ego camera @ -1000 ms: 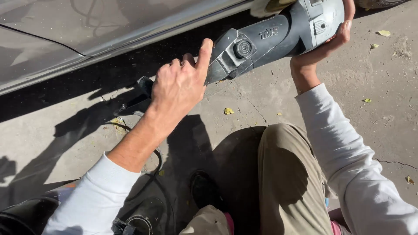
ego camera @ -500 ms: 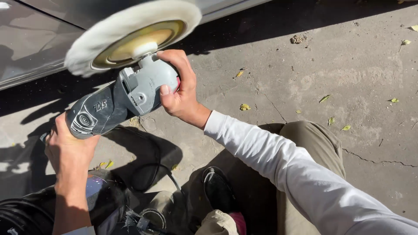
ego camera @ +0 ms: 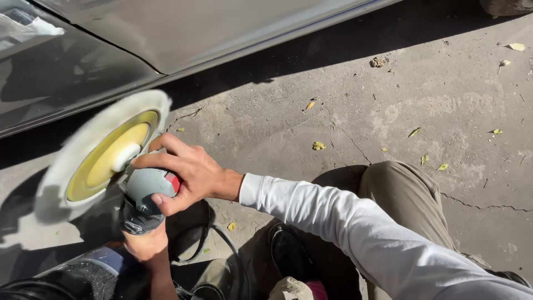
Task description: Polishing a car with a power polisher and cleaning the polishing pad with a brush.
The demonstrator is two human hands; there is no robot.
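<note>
A grey power polisher (ego camera: 145, 195) with a round white wool pad (ego camera: 97, 155) on a yellow backing is held low, in front of a grey car door (ego camera: 66, 78). My right hand (ego camera: 186, 175) wraps over the polisher's head, fingers curled around it. My left hand (ego camera: 145, 244) grips the rear of the tool's body from below, mostly hidden by it. The pad faces up and to the right, close to the car's lower edge but apart from it.
A black power cord (ego camera: 205, 244) loops on the cracked concrete ground (ego camera: 388, 100) under my arms. My bent knee in tan trousers (ego camera: 405, 194) and a dark shoe (ego camera: 288, 255) are at the right. Dry leaves lie scattered. A dark round container (ego camera: 83, 272) sits bottom left.
The polisher has swung down and left, from pointing up at the car to low near the ground. My right hand moved with its head; my left stayed on the rear.
</note>
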